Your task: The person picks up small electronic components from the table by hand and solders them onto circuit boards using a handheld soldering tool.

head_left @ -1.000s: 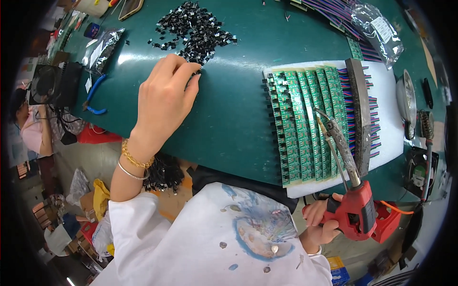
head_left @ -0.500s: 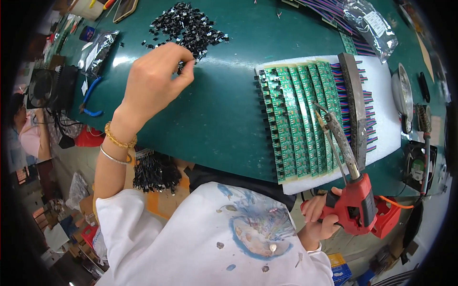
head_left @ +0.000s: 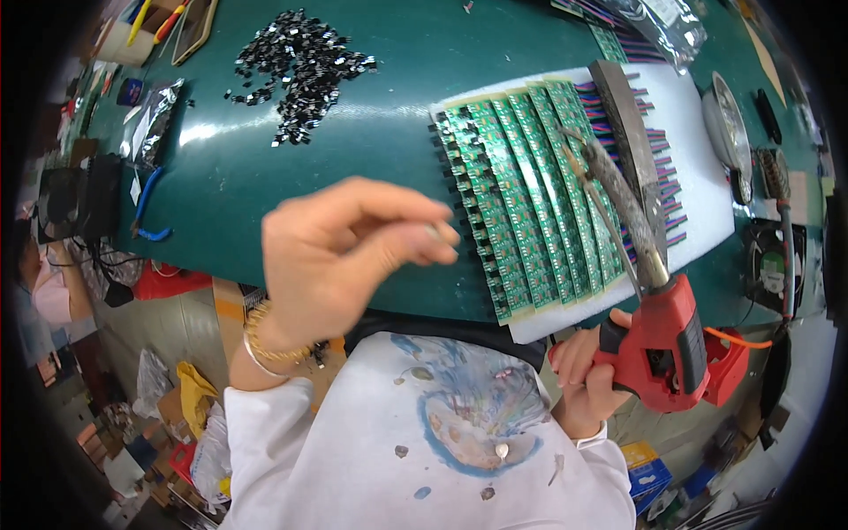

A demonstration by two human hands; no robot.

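My left hand (head_left: pixel 349 256) hovers over the green table just left of the circuit boards, thumb and fingertips pinched together; whatever sits in the pinch is too small to make out. My right hand (head_left: pixel 587 380) is wrapped around the handle of a red soldering gun (head_left: pixel 664 349), whose metal tip reaches over the boards. Several strips of green circuit boards (head_left: pixel 530 194) lie side by side, with small black connectors (head_left: pixel 468 203) along the left edge. A dark metal bar (head_left: pixel 632 141) rests across the coloured wires at their right. Farther off lies a pile of small black connectors (head_left: pixel 296 75).
Under the boards is a white foam sheet (head_left: pixel 707 177). Blue-handled pliers (head_left: pixel 148 208) and a plastic bag (head_left: pixel 152 124) lie at left. A metal bowl (head_left: pixel 726 124), a brush (head_left: pixel 777 185) and a small fan (head_left: pixel 770 261) stand at right. Another person (head_left: pixel 57 283) is at far left.
My left hand has left the connector pile and come right and nearer, toward the boards' left edge, still pinched. My right hand keeps hold of the soldering gun. The view has shifted slightly.
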